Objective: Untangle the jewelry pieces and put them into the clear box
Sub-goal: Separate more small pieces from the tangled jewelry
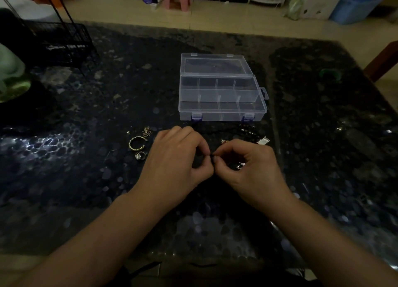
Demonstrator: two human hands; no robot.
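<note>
Left hand (175, 157) and right hand (247, 168) both pinch a dark strand (212, 155) between fingertips. Pulling hard could tighten the knot or snap it; the box (221, 112) looks empty.

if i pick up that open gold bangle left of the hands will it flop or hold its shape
The gold bangle probably holds its shape: it lies as a clean open ring on the table, not slumped like a chain. It looks thin, so likely light. On that glossy surface it may slide if nudged.
</note>
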